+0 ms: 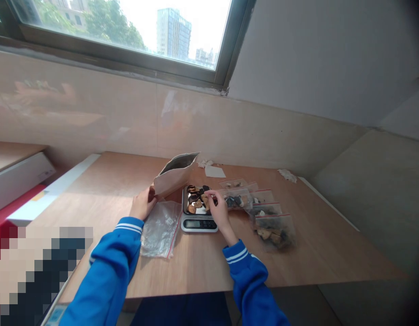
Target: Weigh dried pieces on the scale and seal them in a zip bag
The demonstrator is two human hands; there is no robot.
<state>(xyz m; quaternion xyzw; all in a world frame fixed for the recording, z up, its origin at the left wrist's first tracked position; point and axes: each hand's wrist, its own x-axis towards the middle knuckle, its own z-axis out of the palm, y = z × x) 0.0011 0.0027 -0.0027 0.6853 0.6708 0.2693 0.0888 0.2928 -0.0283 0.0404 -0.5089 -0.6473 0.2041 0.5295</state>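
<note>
A digital kitchen scale [200, 225] stands in the middle of the table, its display lit. Brown, dark-edged dried slices [196, 201] are heaped on its plate. My right hand [219, 210] reaches over the plate's right side, fingertips pinched at a slice. My left hand [143, 203] grips the lower left corner of an upright paper bag [175, 175], whose top gapes; its contents are hidden. Below that hand, a clear zip bag [161, 231] with a red seal lies flat beside the scale.
Right of the scale, several clear zip bags [273, 233] with dark and brown dried pieces overlap on the wooden table [314, 253]. A white paper slip [215, 171] and crumpled tissue [287, 175] lie near the wall. Above is a window [128, 31].
</note>
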